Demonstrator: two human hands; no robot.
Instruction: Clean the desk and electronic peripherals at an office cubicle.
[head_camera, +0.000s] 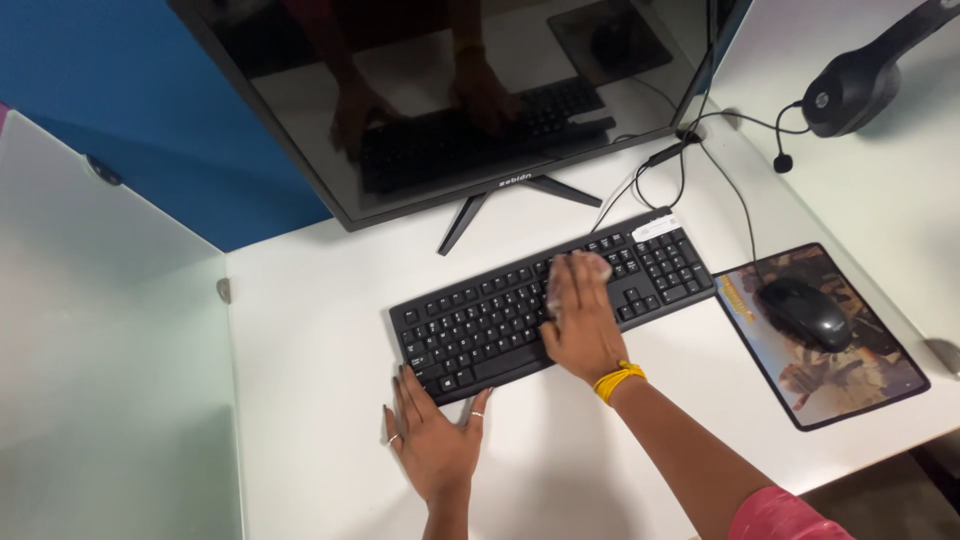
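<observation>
The left hand lies nearest, flat and spread on the white desk, fingertips touching the near-left corner of the flat black plastic keyboard. The right hand presses a small crumpled white cloth onto the keys, fingers extended over it. The keyboard sits slantwise before the black monitor.

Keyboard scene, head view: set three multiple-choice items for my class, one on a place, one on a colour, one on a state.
1. Where is the mouse?
A. on the mouse pad
B. on the keyboard
C. under the monitor

2. What colour is the keyboard?
A. white
B. black
C. blue

3. How is the left hand?
A. fisted
B. gripping the headset
C. flat, open, on the desk

Answers: 1 A, it sits on the pad; 2 B, body and keys are black; 3 C, fingers spread at the keyboard's near corner.
</observation>
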